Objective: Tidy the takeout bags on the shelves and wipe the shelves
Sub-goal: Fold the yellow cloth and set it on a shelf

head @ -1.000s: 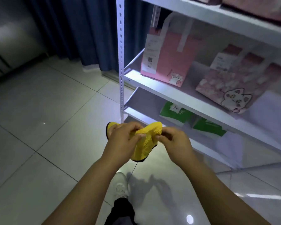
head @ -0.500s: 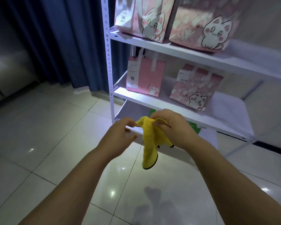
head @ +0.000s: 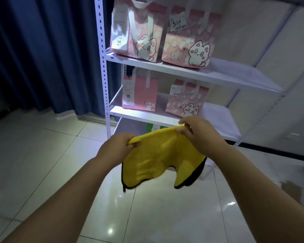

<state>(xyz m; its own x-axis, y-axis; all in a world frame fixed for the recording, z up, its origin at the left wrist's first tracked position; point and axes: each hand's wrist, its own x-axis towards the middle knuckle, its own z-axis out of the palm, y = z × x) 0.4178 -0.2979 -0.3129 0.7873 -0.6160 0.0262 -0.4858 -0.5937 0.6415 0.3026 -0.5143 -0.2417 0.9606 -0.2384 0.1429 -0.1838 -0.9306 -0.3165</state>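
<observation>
A yellow cloth (head: 158,158) with a black edge hangs spread between my hands in front of the white shelf unit (head: 182,71). My left hand (head: 115,149) pinches its left top corner and my right hand (head: 198,131) pinches its right top corner. Two pink cat-print takeout bags (head: 135,30) (head: 189,35) stand on the upper shelf. A plain pink bag (head: 139,92) and a smaller cat-print bag (head: 187,99) stand on the shelf below. A green bag (head: 153,127) on the lowest shelf is mostly hidden behind the cloth.
A perforated white upright (head: 102,67) marks the shelf unit's left front corner. Dark blue curtains (head: 42,53) hang to the left. Glossy tiled floor (head: 42,163) spreads below. A padded pale wall (head: 270,67) stands behind and to the right of the shelves.
The bunched cloth has been pulled out flat between my hands, which moved apart. My view has lifted, bringing the upper shelf and its two cat bags into sight.
</observation>
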